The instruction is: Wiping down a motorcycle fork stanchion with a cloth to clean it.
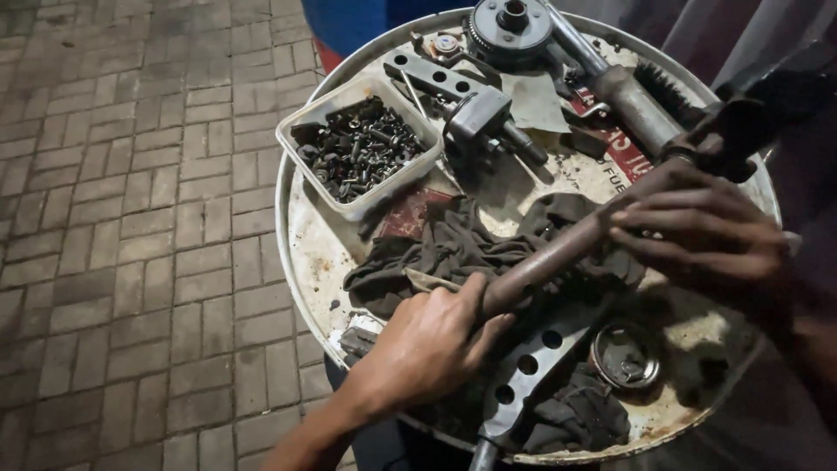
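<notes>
Rust-brown metal tube point(567, 253), long and grimy, gripped by both hands.

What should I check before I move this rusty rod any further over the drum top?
1. Left hand on the near end of the rusty rod: ok, fingers wrapped around it.
2. Right hand on the far part of the rod: ok, fingers laid over it.
3. Dark rag under the rod: not ok, bunched up and may snag.
4. Plastic tub of bolts: ok, stands apart from the rod.
5. Perforated metal bar below the left hand: cannot tell whether it touches the rod.
6. Rod's far end: cannot tell, hidden in shadow.
</notes>
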